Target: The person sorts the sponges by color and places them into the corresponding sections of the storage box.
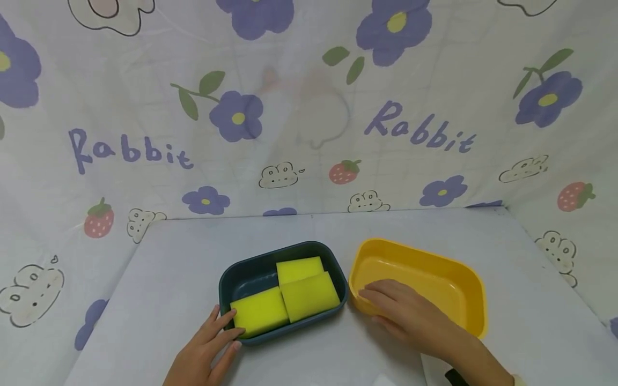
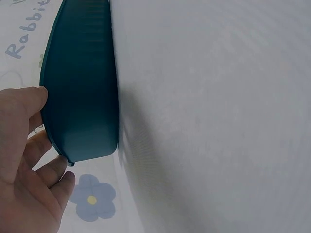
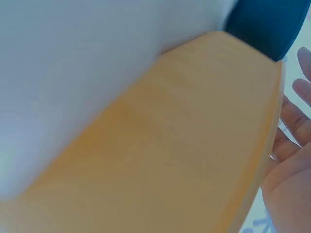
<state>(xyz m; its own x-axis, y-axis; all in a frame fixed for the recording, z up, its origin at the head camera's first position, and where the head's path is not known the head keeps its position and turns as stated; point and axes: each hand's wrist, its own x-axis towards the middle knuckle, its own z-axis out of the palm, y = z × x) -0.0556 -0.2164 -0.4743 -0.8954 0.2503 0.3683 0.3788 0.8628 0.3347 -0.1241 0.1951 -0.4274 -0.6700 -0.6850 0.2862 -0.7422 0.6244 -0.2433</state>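
Three yellow sponges lie in the dark teal container: one at the back (image 1: 299,268), another at front right (image 1: 311,297), and a third at front left (image 1: 260,312). My left hand (image 1: 205,346) is at the container's front left corner (image 2: 82,97), its fingers reaching over the rim by the left sponge and the thumb near the outer wall. To the right stands a yellow container (image 1: 434,273) with no sponge visible in it. My right hand (image 1: 410,316) hovers over its front left rim, fingers loosely bent and holding nothing.
Both containers stand close together on a white tabletop (image 1: 169,279). A printed cloth (image 1: 299,107) with flowers and "Rabbit" lettering hangs behind and at the sides. A small dark object (image 1: 455,377) shows partly below the right forearm, at the front edge of the view.
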